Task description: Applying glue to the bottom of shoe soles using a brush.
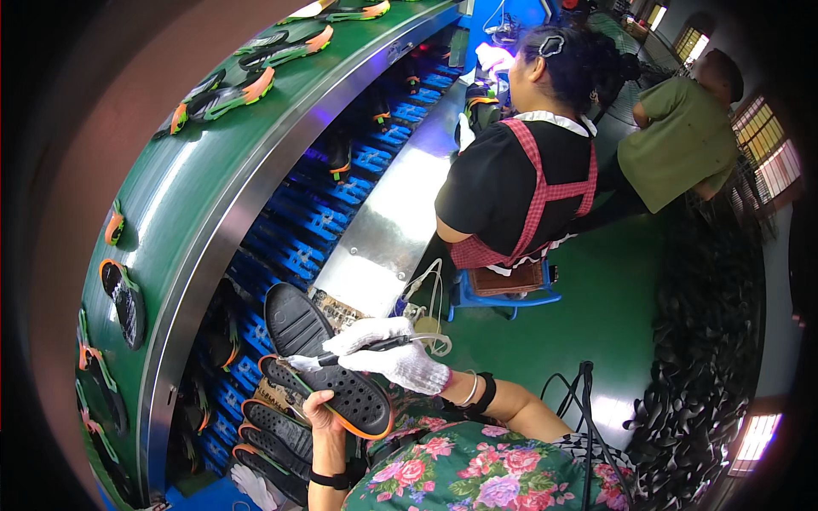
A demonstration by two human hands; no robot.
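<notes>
My bare left hand [322,412] is closed on the near edge of a black shoe sole [356,399] with an orange rim and round holes across its inner face. In a white knit glove, my right hand [396,356] grips a brush [328,360] with a dark handle. The brush's pale tip lies over the far left part of that sole. A pale thin tube [436,342] curls beside the gloved hand. Just beyond the held sole is a larger black sole [296,322] with raised ridges. Several perforated soles [277,436] lie left of my left hand.
Blue slats [328,223] carrying shoe parts run beside a metal ledge [396,200]. A green belt [183,183] with several orange-trimmed soles curves along the left. A co-worker in a checked apron [545,200] sits ahead on a blue stool [503,294]. Dark pieces [699,358] are heaped at right.
</notes>
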